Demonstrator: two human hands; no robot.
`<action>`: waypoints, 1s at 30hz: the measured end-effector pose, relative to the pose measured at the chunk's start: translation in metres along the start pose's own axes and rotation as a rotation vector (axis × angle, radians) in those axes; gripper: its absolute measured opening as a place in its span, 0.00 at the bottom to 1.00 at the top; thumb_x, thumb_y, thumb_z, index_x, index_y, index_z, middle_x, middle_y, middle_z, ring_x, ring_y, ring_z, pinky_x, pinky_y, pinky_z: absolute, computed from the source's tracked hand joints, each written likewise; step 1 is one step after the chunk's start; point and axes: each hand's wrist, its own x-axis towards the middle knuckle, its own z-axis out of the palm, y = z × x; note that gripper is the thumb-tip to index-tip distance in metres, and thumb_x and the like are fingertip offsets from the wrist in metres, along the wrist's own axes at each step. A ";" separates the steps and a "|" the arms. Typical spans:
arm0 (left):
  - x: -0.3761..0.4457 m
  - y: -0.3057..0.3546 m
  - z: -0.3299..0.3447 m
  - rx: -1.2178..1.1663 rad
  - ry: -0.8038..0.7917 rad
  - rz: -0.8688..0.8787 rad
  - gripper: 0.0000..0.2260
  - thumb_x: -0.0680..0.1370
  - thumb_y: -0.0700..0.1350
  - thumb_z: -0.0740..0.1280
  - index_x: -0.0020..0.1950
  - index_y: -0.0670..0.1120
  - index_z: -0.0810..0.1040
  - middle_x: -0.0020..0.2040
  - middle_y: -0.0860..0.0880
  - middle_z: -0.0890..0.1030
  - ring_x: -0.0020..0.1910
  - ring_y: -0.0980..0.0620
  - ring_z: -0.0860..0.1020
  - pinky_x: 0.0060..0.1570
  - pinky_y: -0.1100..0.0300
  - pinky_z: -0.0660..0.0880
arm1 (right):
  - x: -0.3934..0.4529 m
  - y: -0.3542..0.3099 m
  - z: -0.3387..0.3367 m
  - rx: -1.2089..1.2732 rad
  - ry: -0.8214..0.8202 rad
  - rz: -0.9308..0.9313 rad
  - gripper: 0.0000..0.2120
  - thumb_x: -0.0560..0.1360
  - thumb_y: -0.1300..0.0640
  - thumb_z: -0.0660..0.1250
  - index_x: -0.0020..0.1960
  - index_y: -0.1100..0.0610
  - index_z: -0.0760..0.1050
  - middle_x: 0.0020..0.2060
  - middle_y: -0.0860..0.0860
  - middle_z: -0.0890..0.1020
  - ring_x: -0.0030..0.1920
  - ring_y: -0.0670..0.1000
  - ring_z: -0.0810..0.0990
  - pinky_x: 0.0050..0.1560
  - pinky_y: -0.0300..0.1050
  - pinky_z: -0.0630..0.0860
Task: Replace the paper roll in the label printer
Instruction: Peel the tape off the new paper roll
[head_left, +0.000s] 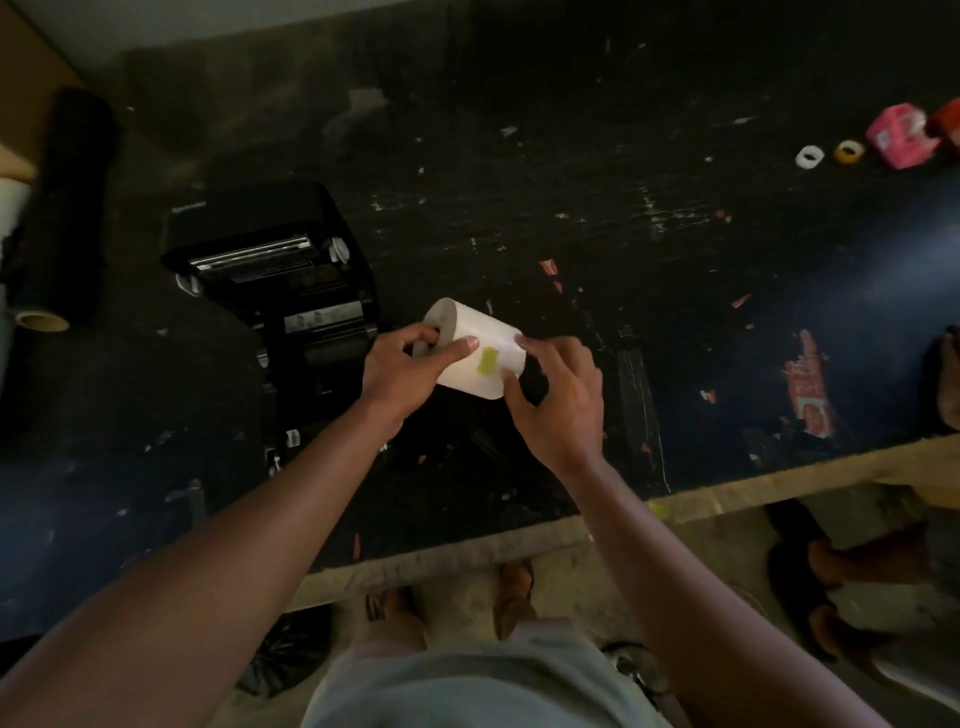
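Note:
A white paper roll (475, 340) with a small yellow-green sticker on its side hangs just above the black table, right of the printer. My left hand (402, 371) grips its left end, thumb on the side and fingers at the core. My right hand (558, 397) holds its right end, fingertips on the paper's edge. The black label printer (283, 275) stands left of the roll with its lid open, rollers and metal bar showing inside.
The scuffed black table (571, 208) ends in a wooden front edge (727, 493). Dark film rolls (62, 208) lie at far left. A white ring (809, 156), a yellow tape ring (849, 151) and a pink box (901, 135) sit far right. Another person's feet (857, 571) stand at the right.

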 end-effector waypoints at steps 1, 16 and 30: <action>-0.005 -0.003 -0.002 -0.044 0.002 -0.018 0.17 0.67 0.65 0.79 0.47 0.56 0.85 0.56 0.56 0.81 0.57 0.52 0.81 0.57 0.51 0.80 | 0.004 -0.008 -0.001 -0.011 -0.017 -0.050 0.24 0.76 0.46 0.70 0.71 0.50 0.77 0.59 0.48 0.77 0.58 0.47 0.74 0.56 0.43 0.69; -0.050 -0.037 -0.031 -0.315 0.086 -0.090 0.21 0.63 0.69 0.77 0.45 0.54 0.85 0.59 0.52 0.83 0.60 0.51 0.81 0.59 0.46 0.83 | -0.028 -0.039 -0.016 0.049 -0.043 -0.154 0.04 0.76 0.55 0.73 0.49 0.51 0.80 0.50 0.46 0.80 0.53 0.45 0.76 0.54 0.42 0.71; -0.075 -0.050 -0.079 -0.567 -0.002 -0.099 0.10 0.77 0.51 0.75 0.38 0.51 0.80 0.57 0.53 0.84 0.60 0.52 0.82 0.55 0.53 0.82 | -0.018 0.057 0.019 -0.112 -0.219 0.287 0.07 0.75 0.62 0.74 0.49 0.53 0.78 0.48 0.50 0.83 0.48 0.51 0.83 0.44 0.45 0.79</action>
